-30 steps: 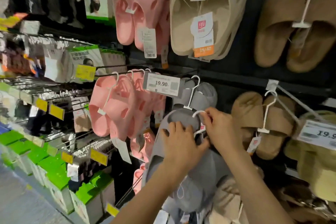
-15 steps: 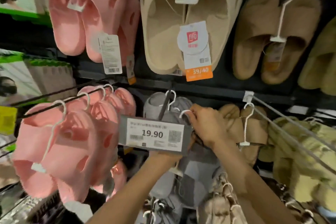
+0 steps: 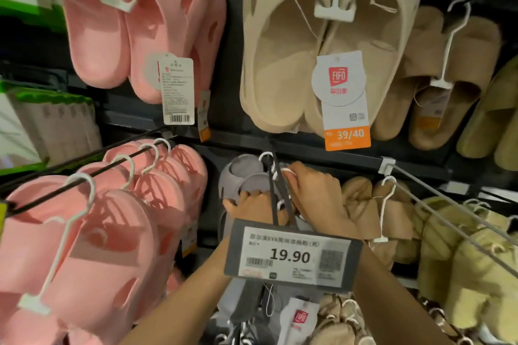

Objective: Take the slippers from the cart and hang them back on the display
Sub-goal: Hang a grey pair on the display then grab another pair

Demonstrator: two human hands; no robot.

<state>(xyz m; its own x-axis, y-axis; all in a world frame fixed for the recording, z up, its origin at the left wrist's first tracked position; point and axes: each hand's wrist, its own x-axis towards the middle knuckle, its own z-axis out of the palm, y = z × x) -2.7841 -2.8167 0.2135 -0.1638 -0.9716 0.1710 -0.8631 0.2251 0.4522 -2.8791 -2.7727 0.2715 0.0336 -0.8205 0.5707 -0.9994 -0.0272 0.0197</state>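
Note:
A pair of grey slippers [image 3: 243, 176] hangs on a white plastic hanger [image 3: 266, 156] hooked over a black display peg [image 3: 276, 190] behind a 19.90 price tag [image 3: 291, 255]. My left hand [image 3: 252, 206] grips the front grey slipper from below, fingers curled over its edge. To its right, my right hand [image 3: 316, 196] pinches a second white hanger hook [image 3: 288, 171] right by the peg. Both forearms reach up from the bottom of the view, partly hidden by the price tag.
Pink slippers [image 3: 112, 232] hang on a long peg at the left, more pink [image 3: 140, 25] above. Beige clogs [image 3: 322, 50] with a 39/40 tag hang overhead. Tan [image 3: 361, 204] and yellow fuzzy slippers [image 3: 471, 246] fill pegs at the right. More grey pairs hang below.
The view has moved closer and lower under the price tag. Both hands have pushed the grey slippers further back along the peg, toward the pair at the wall.

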